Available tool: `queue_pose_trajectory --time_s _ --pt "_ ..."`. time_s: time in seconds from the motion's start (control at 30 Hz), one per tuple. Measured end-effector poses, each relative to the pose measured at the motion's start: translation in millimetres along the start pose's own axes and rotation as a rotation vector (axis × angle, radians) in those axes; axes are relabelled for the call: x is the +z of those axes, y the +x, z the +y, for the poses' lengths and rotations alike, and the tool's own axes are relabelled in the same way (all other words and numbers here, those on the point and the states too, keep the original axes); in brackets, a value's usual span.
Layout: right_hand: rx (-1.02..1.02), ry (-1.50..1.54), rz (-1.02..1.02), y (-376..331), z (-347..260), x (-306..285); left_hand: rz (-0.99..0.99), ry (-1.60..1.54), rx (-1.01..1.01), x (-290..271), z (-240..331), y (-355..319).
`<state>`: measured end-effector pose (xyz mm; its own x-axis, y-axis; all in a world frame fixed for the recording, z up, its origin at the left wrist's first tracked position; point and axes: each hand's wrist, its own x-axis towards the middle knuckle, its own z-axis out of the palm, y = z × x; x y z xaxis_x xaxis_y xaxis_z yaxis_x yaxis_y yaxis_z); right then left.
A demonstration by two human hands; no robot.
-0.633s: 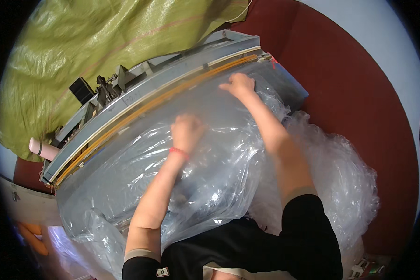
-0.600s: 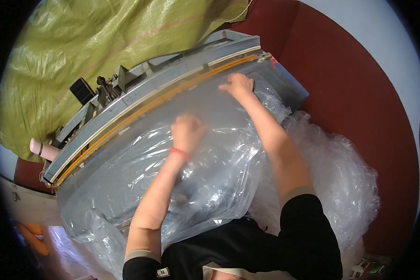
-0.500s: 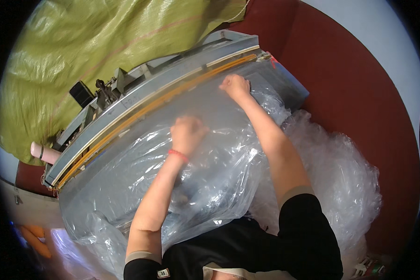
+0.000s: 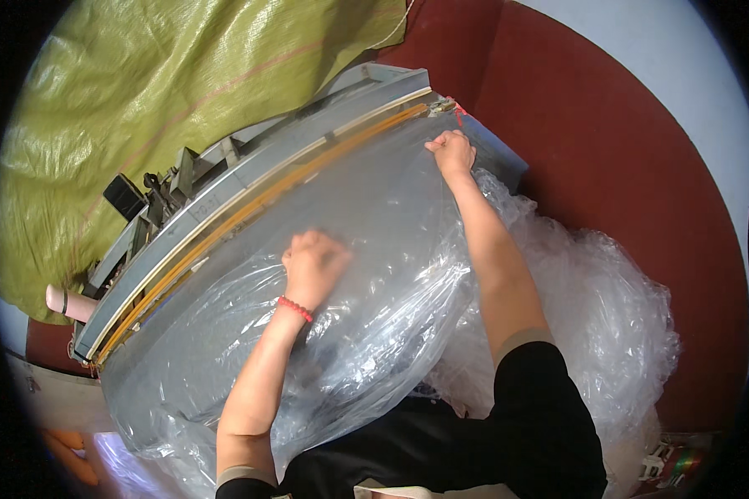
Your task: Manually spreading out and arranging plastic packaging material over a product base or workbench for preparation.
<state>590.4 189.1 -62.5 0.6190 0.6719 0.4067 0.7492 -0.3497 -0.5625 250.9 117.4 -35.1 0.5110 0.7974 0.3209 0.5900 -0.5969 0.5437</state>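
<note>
Clear plastic bag (image 4: 374, 249) lies spread over the sealing machine (image 4: 250, 179). Left hand (image 4: 314, 264) presses it as a closed fist; right hand (image 4: 451, 152) pinches its far edge (near the orange bar (image 4: 266, 204)). Taut, wrinkle-free film would likely sit best.

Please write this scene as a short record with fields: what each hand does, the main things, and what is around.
left hand: closed fist, pressing on the clear plastic bag
right hand: grips the bag's edge near the far end of the machine
left wrist: red bead bracelet
machine: long grey sealing machine with an orange strip along its bar
bag position: spread over the machine bed, its edge by the strip
right side: heap of crumpled clear plastic
behind: green woven sheet
</note>
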Motion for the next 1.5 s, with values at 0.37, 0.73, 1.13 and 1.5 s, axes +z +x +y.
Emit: queue_pose_trajectory --time_s 0.37,0.73,1.13,1.5 --pt "-0.204 0.003 0.052 7 1 20 0.093 -0.07 0.143 11 15 1" --pt "-0.321 0.366 0.076 -4 -16 32 -0.81 -1.052 -0.281 -90 -8 -158" --pt "-0.392 0.132 -0.006 48 43 56 -0.204 -0.001 -1.212 -415 -105 -462" --pt "-0.303 -0.077 -0.044 74 77 44 0.663 0.942 -0.199 -405 -97 -333"
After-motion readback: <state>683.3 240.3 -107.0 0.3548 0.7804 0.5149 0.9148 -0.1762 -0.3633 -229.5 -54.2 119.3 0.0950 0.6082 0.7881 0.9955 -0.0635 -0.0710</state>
